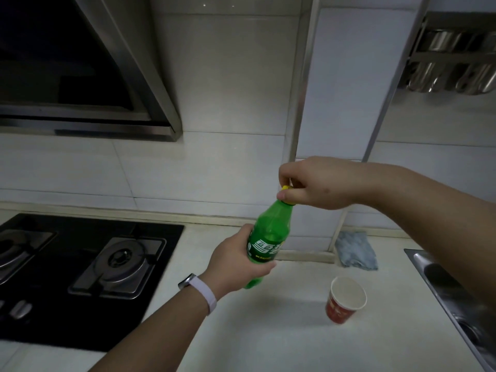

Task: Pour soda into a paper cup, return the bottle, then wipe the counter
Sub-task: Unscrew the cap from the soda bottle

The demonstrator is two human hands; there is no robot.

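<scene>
The green soda bottle [269, 237] is gripped by the left hand [236, 261] above the table [281, 331]; its yellow cap [286, 188] is pinched by the right hand [316, 183]. The paper cup [346, 299] is untouched.

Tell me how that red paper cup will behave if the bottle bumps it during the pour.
The paper cup looks empty and thin-walled, so probably very light and easily shoved. Its base is narrower than its rim, so it may tip. The counter looks smooth; it could slide.

The right hand [316, 183] covers most of the yellow screw cap [286, 188], the left hand [236, 260] hides part of the green plastic soda bottle [269, 237], and the frame's edges cut off the black glass gas hob [88, 277] and the steel sink [456, 296].
</scene>
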